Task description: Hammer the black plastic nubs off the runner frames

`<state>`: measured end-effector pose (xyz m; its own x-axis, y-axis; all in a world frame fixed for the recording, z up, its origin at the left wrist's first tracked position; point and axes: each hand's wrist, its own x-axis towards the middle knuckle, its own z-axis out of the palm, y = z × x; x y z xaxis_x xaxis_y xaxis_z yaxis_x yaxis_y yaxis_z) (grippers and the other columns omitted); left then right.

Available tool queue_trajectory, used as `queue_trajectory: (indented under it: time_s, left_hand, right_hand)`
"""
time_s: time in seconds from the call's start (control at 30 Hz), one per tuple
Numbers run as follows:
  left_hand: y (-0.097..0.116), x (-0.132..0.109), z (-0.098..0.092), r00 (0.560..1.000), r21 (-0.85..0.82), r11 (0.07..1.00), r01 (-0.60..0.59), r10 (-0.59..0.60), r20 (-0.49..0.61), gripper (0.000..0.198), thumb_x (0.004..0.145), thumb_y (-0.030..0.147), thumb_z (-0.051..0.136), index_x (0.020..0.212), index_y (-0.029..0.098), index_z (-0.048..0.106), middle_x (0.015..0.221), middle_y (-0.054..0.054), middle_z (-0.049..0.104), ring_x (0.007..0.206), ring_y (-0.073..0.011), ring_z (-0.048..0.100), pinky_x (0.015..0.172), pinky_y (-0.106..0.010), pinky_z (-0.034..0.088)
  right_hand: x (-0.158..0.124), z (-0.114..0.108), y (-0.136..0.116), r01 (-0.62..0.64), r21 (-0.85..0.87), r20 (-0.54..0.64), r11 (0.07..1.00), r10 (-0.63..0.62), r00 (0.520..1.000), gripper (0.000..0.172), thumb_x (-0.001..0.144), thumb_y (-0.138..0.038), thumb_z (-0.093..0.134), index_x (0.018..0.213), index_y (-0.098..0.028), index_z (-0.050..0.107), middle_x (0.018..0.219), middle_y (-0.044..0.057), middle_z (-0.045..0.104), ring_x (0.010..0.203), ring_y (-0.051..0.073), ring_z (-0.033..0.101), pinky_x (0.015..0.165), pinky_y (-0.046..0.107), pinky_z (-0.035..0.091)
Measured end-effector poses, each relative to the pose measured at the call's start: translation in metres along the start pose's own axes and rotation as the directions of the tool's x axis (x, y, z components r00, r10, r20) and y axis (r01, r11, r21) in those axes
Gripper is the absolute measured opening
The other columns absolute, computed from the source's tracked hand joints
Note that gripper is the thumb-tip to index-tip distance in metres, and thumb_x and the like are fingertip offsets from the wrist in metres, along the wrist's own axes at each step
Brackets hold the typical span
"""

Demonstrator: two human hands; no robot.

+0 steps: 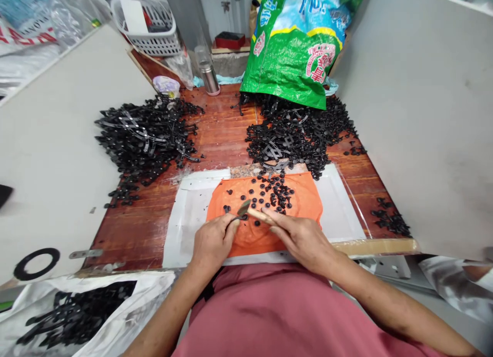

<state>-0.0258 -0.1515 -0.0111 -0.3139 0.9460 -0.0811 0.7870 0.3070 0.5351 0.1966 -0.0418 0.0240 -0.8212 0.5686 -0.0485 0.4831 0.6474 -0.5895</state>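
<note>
Head view: the right hand (302,239) clenches a small wooden-handled metal-bladed tool (252,212) over a crumpled orange cloth (308,199); the left hand (211,240) pinches a small black plastic part (242,218) at the blade tip; loose black round pieces (275,190) lie just beyond.

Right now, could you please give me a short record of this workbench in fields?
left hand: pinches a black piece at the blade tip
right hand: holds a wooden-handled knife
under hands: orange cloth on a white sheet
on cloth: loose black pieces
table: left sprue pile, right sprue pile
behind: green bag
</note>
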Motion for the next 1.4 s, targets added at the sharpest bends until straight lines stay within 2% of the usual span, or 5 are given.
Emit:
queue_trajectory:
  time_s: [0.2,0.4,0.87,1.1,1.4]
  left_hand:
    - [0.004,-0.003,-0.008,0.995,-0.544,0.836,0.075,-0.025,0.099,0.041,0.099,0.050,0.047,0.107,0.018,0.070,0.072,0.001,0.061,0.069,-0.0156,0.058,0.064,-0.026,0.041]
    - [0.010,-0.003,-0.010,0.963,-0.814,0.529,0.241,-0.022,0.270,0.044,0.092,0.056,0.058,0.102,0.015,0.066,0.064,0.006,0.048,0.053,-0.0091,0.043,0.053,-0.023,0.035]
    - [0.017,-0.011,-0.008,0.994,-0.899,0.425,0.107,-0.065,0.088,0.071,0.095,0.043,0.061,0.149,0.021,0.021,0.077,0.005,0.063,0.070,-0.0124,0.056,0.069,-0.025,0.043]
    - [0.005,-0.010,-0.011,0.987,-0.924,0.360,0.127,-0.136,0.083,0.059,0.093,0.049,0.063,0.142,0.023,0.041,0.099,-0.001,0.069,0.095,-0.0153,0.063,0.093,-0.028,0.044]
    - [-0.013,-0.020,-0.023,0.943,-0.916,0.252,0.311,-0.206,0.263,0.054,0.085,0.055,0.070,0.127,0.022,0.058,0.092,-0.002,0.066,0.082,-0.0171,0.065,0.080,-0.031,0.054]
  right_hand:
    - [0.023,-0.008,-0.010,0.068,0.358,-0.166,0.931,-0.008,0.986,0.022,0.099,-0.027,0.057,0.118,-0.020,0.065,0.089,0.000,0.066,0.077,0.015,0.059,0.072,0.024,0.043]
    - [0.051,0.013,-0.018,0.112,0.549,-0.064,0.828,-0.092,0.994,0.014,0.096,-0.029,0.063,0.105,-0.020,0.069,0.087,-0.003,0.063,0.077,0.012,0.056,0.072,0.022,0.040]
    - [0.041,0.010,-0.024,0.017,0.646,-0.055,0.763,0.024,0.998,0.009,0.085,-0.025,0.066,0.081,-0.017,0.065,0.075,-0.003,0.054,0.068,0.011,0.048,0.063,0.022,0.036]
    - [0.042,0.010,-0.020,-0.166,0.801,0.062,0.575,0.196,0.979,0.020,0.075,-0.033,0.073,0.085,-0.018,0.066,0.067,-0.004,0.056,0.053,0.009,0.045,0.048,0.021,0.036]
    - [0.040,0.006,-0.008,-0.231,0.887,0.092,0.399,0.338,0.937,0.039,0.069,-0.042,0.080,0.092,-0.017,0.060,0.053,-0.009,0.052,0.033,0.004,0.036,0.034,0.017,0.023]
